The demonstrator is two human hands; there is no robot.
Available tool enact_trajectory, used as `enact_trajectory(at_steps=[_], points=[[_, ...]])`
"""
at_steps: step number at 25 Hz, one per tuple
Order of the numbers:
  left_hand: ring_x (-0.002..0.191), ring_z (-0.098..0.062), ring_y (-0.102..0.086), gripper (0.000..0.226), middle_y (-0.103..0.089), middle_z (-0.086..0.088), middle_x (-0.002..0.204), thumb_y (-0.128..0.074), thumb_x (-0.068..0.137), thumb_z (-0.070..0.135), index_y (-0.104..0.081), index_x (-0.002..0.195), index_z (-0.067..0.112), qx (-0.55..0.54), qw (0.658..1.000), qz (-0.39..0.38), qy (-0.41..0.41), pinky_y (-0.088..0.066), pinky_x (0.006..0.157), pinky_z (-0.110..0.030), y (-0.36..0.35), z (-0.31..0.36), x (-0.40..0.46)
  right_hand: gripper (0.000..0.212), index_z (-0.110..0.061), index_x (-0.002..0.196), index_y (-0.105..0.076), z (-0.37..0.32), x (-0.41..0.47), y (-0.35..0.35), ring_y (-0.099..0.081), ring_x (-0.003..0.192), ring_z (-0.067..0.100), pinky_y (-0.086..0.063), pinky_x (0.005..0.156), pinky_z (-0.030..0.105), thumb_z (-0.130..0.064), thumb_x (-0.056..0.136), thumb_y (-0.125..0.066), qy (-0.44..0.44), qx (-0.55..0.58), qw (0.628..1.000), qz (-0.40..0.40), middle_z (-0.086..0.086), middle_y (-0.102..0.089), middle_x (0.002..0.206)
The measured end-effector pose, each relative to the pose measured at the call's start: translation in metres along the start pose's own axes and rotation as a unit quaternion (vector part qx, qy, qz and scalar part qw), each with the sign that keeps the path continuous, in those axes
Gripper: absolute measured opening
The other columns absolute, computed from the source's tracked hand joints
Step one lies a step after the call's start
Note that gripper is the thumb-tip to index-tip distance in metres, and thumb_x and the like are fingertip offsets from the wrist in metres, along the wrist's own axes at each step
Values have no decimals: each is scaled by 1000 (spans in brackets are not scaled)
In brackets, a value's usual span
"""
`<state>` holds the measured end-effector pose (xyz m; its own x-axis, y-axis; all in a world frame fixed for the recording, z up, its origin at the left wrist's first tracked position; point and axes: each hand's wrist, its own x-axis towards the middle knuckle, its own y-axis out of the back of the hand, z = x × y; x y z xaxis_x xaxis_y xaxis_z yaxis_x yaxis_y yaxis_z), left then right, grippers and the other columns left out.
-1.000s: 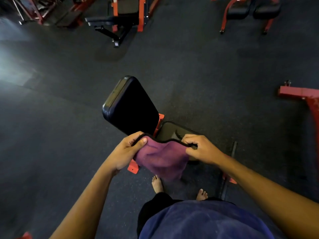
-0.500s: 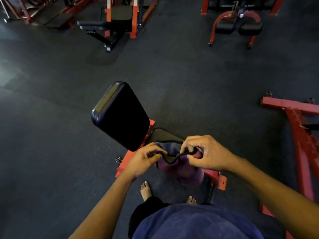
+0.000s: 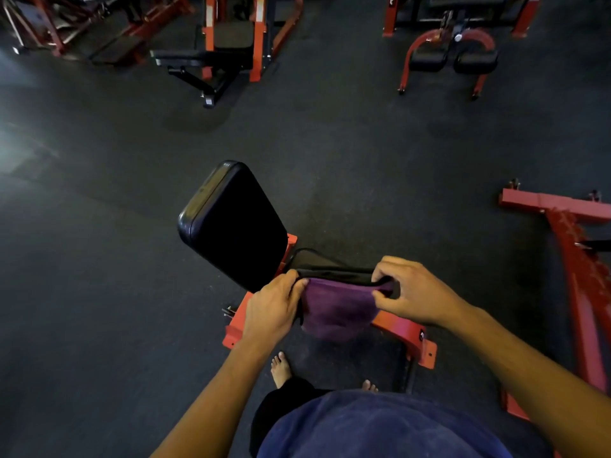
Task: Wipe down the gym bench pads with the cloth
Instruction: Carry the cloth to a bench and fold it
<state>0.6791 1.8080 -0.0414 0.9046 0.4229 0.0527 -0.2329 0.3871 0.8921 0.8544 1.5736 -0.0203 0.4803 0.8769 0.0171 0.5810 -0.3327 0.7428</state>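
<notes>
1. The cloth [image 3: 337,307], purple with a dark hem, hangs in the air between both hands, just above the red frame [image 3: 401,328] of the bench and near its two black pads. It touches neither pad as far as the head view shows.
2. The left hand [image 3: 272,309] has its grip closed on the cloth's left top corner, fingers curled round the hem. The right hand [image 3: 408,289] pinches the right top corner between thumb and fingertips. The top edge is pulled nearly straight between them.
3. The step in hand looks like spreading or folding the cloth before the first wipe. To do it well, keep the hem taut and fold the cloth into a flat pad, so a broad, even face meets the vinyl and not a bunched lump.
4. The raised back pad [image 3: 231,223] is tilted up and away; the seat pad [image 3: 317,261] lies low and is mostly hidden behind the cloth and hands. I would start at the top of the back pad and work downward, so that any grime moves toward the part not yet wiped.
5. Use long overlapping strokes along the pad and include the rounded edges and seams.
6. Bare feet stand close to the frame, so step with care when moving round the bench.
</notes>
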Motion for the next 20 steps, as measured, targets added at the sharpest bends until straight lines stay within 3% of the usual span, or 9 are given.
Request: enact_trajectory(at_steps=[3, 7, 9, 12, 15, 20], points=[[80, -20, -62, 38, -61, 2, 86, -36, 108, 46, -55, 89, 19, 28, 997, 64, -30, -49, 64, -37, -5, -5, -5, 17, -30, 92, -59, -9, 5, -3, -54, 91, 0, -41, 75, 15, -29, 91, -76, 9, 13, 1000, 18, -18, -49, 96], [101, -4, -59, 27, -65, 2, 116, -57, 104, 34, -73, 100, 12, -37, 993, 96, -50, -41, 81, -7, -5, -18, -3, 15, -21, 90, -67, -18, 16, -2, -56, 103, 2, -42, 87, 11, -12, 87, -79, 18, 34, 997, 74, -11, -50, 108], [102, 6, -56, 19, -66, 4, 117, -68, 99, 28, -77, 96, 11, -74, 988, 125, -51, -38, 84, 1, -1, -18, -4, 15, -20, 91, -67, -16, 20, 2, -57, 107, -3, -43, 91, 13, -11, 87, -79, 23, 35, 996, 74, -9, -57, 111], [99, 13, -57, 29, -65, 12, 110, -71, 89, 39, -71, 75, 15, -135, 978, 160, -22, -42, 80, -4, 5, -11, -6, 16, -27, 93, -66, -7, 21, 8, -60, 96, -3, -46, 79, 21, -17, 90, -77, -1, 22, 999, 49, -17, -64, 98], [96, 9, -60, 24, -66, 11, 104, -69, 82, 30, -53, 69, 19, -144, 974, 168, -54, -44, 78, -9, 9, 0, -11, 18, -33, 92, -61, -6, 20, 8, -60, 91, -3, -42, 71, 17, -22, 92, -74, -28, 18, 999, 19, -19, -65, 93], [83, -12, -65, 23, -62, 11, 86, -65, 79, 26, -44, 73, 21, -135, 981, 135, -44, -51, 65, -42, 16, 1, -14, 22, -33, 92, -54, -8, 21, -7, -62, 86, 4, -49, 72, 31, -23, 94, -73, -49, 69, 996, 20, -13, -64, 89]])
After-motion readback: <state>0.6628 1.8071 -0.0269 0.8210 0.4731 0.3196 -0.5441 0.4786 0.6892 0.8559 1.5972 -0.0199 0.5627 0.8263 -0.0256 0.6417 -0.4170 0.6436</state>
